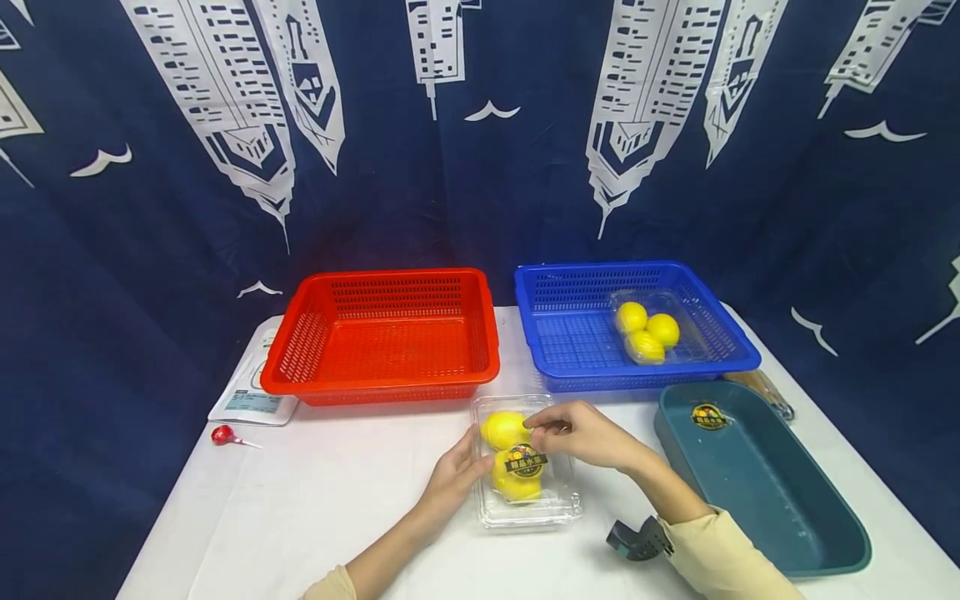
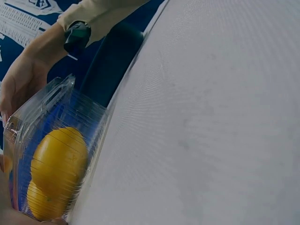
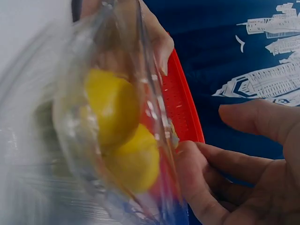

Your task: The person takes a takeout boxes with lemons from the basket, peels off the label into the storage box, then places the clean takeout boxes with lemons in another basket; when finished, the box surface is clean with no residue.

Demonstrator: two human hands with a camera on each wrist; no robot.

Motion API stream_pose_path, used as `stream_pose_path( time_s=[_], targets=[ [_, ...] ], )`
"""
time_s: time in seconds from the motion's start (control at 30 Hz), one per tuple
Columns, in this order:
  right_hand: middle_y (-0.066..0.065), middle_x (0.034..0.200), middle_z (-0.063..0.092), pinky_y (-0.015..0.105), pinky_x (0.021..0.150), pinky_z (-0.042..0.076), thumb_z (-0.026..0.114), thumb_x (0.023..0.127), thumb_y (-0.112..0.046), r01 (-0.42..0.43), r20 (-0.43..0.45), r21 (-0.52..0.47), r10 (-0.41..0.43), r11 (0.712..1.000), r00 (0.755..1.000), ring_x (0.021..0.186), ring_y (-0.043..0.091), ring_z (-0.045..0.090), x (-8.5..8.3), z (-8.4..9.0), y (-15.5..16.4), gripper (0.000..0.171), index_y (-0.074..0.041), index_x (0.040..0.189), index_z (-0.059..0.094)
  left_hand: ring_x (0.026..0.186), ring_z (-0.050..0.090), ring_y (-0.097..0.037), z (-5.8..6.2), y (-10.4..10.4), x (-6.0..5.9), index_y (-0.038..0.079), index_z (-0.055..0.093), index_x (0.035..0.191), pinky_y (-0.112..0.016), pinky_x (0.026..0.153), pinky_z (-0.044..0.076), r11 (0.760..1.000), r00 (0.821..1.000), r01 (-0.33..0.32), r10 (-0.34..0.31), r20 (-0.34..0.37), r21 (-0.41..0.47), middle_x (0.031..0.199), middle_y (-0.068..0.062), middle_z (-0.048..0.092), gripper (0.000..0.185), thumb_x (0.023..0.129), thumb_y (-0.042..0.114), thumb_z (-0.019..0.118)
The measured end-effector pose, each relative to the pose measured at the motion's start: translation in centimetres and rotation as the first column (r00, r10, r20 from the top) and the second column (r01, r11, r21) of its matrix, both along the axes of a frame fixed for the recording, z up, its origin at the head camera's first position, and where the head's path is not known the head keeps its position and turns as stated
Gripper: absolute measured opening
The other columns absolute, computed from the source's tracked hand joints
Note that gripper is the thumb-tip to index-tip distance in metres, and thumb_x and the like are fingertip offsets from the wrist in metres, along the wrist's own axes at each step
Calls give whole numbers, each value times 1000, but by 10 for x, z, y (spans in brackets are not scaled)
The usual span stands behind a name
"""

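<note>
Desk [image 1: 337, 500]: covered in white; everything is carried on it.
Teal tub [image 1: 761, 479]: set at the right, near the right arm.
Red basket [image 1: 382, 333]: placed at the back left, nothing is seen in it.
Blue basket [image 1: 637, 321]: placed at the back right; a clear box with three lemons is held in it.
Clear box [image 1: 525, 462]: laid flat on the desk in front of the baskets, right between the two hands; its long side is pointed away from the person.
Left hand [image 1: 453, 475]: laid against the left side of the clear box, fingers curled on its edge.
Right hand [image 1: 581, 433]: reached over the far top of the clear box from the right, fingertips pinched at the lid; it is the hand nearer the lid.
Lemons [image 1: 510, 454]: shut inside the clear box, under a dark sticker [image 1: 525, 461].
Red lollipop [image 1: 222, 434]: left far off at the left edge.
</note>
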State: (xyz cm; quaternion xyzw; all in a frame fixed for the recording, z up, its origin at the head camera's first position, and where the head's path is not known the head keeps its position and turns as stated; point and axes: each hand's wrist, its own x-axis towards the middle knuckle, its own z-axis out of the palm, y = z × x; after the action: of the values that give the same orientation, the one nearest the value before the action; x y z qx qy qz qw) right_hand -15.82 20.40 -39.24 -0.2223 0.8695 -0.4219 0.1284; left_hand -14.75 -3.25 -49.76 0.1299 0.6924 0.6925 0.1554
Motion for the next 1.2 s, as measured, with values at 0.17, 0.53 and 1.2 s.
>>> stream_pose_path(
  time_s=[0.17,0.53,1.2],
  targets=[
    [12,99,74,19,72,54,61,90,-16,-18,19,22,18,1000,1000,81,9,64,-3,1,-1,31,5,112,69,147,21,-40,2,0,1,-5,13,153,-45,119,20,1000,1000,-4,4,9,2,161,-21,12,78,96,27,57],
    [9,88,72,19,68,53,63,80,-2,9,52,15,-9,1000,999,74,11,62,-4,-4,-5,29,7,107,70,147,21,-41,5,1,1,-6,12,153,-45,119,22,1000,1000,6,-6,4,3,161,-22,10,78,97,26,55],
    [-5,68,66,17,56,48,78,77,-9,90,-148,81,-77,993,986,60,0,53,3,-12,-14,5,-10,79,73,147,19,-41,3,0,0,-7,13,152,-45,119,21,1000,1000,12,-12,-14,-3,161,-22,11,77,96,26,55]
  ],
)
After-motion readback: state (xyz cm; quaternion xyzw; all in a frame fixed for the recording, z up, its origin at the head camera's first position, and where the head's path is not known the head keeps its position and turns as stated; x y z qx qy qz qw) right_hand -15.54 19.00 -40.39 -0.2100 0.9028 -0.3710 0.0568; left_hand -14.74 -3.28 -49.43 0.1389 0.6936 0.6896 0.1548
